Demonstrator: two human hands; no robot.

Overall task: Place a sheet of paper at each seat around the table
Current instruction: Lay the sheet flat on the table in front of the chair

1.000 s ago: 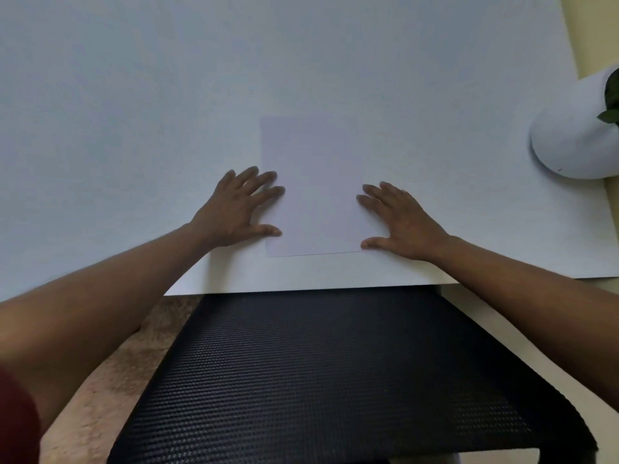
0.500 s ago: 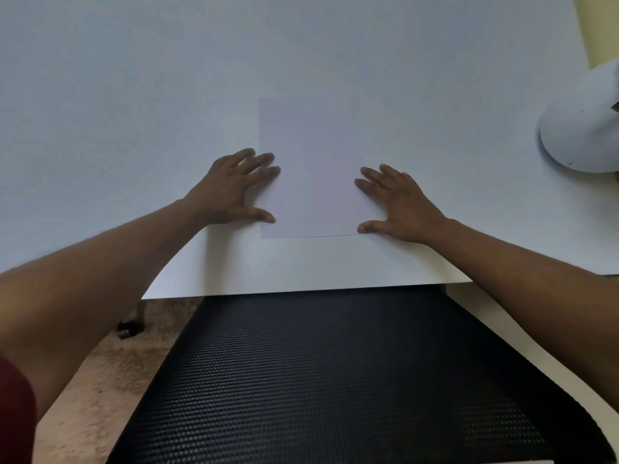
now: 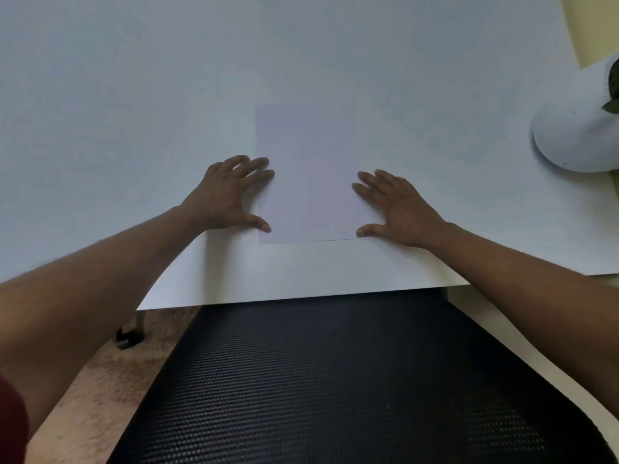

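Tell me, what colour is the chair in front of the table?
Black, with a fine woven mesh pattern. The chair shows best in the head view.

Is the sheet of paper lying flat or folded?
Flat and unfolded: the sheet of paper lies spread on the white table, no crease visible, between the left hand and right hand.

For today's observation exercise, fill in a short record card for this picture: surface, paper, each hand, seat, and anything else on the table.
surface: white table, near edge facing the viewer
paper: one sheet of paper lying flat near that edge, in front of the chair
left hand: flat, fingers spread, fingertips on the sheet's left edge
right hand: flat, fingers spread, fingertips at the sheet's right edge
seat: black mesh chair pushed up to the table
other: white pot at the far right, with green leaves
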